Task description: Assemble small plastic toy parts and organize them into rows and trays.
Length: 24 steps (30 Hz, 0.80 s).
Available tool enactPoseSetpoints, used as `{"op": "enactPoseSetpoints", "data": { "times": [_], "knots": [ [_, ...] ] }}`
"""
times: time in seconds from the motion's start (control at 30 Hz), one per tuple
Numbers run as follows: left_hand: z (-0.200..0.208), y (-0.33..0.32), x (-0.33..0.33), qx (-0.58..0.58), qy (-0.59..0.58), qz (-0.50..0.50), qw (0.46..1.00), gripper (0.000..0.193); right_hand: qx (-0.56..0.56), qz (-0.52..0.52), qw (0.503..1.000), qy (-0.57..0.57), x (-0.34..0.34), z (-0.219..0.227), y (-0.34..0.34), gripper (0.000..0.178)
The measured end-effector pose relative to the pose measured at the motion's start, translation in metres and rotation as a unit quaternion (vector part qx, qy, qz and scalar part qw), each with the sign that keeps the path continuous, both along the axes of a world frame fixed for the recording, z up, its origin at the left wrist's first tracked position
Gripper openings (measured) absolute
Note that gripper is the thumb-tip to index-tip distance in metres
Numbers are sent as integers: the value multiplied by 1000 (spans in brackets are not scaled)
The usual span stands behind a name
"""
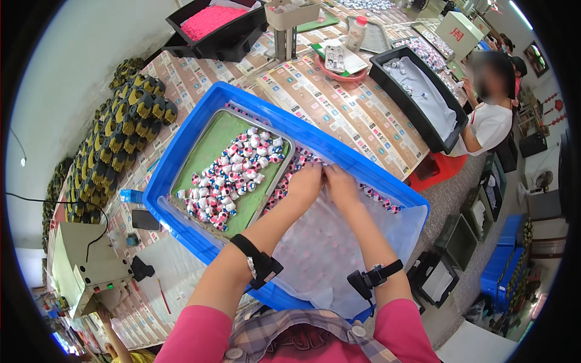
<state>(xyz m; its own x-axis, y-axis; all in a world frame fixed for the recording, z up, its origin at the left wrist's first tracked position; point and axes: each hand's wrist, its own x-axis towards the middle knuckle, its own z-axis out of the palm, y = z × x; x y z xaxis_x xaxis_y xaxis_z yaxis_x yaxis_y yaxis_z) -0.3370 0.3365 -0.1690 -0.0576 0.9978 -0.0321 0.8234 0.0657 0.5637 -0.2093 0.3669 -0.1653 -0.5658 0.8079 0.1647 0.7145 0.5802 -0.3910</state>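
Though held nearly fingertip to fingertip at the centre of the frame, cannot tell the grip of left hand [306,180] or right hand [341,183], with fingers bent downward and contact hidden behind the knuckles. Can see a row of pink-and-white figurines [377,197] just beside these 2 hands, along the upper-right inner side of a blue bin [272,123]. Left of centre, can see 1 green-bottomed tray [212,142] in the same bin, bearing a heap of white-and-pink figurines [233,172]. Below centre, can make out a translucent white sheet [327,242] over faint pink shapes.
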Motion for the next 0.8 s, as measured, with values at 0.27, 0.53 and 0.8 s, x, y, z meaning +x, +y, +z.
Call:
{"op": "enactPoseSetpoints", "data": {
  "times": [0.27,0.53,0.8],
  "knots": [
    [4,-7,-17,9,-6,9,1000,19,-7,-17,999,42,-14,26,4,16],
    [27,1,-112,142,81,105,981,13,64,94,983,145,-101,23,3,13],
    [29,5,-121,129,272,-35,953,20,42,9,991,125,-108,27,0,19]
  ]
}}
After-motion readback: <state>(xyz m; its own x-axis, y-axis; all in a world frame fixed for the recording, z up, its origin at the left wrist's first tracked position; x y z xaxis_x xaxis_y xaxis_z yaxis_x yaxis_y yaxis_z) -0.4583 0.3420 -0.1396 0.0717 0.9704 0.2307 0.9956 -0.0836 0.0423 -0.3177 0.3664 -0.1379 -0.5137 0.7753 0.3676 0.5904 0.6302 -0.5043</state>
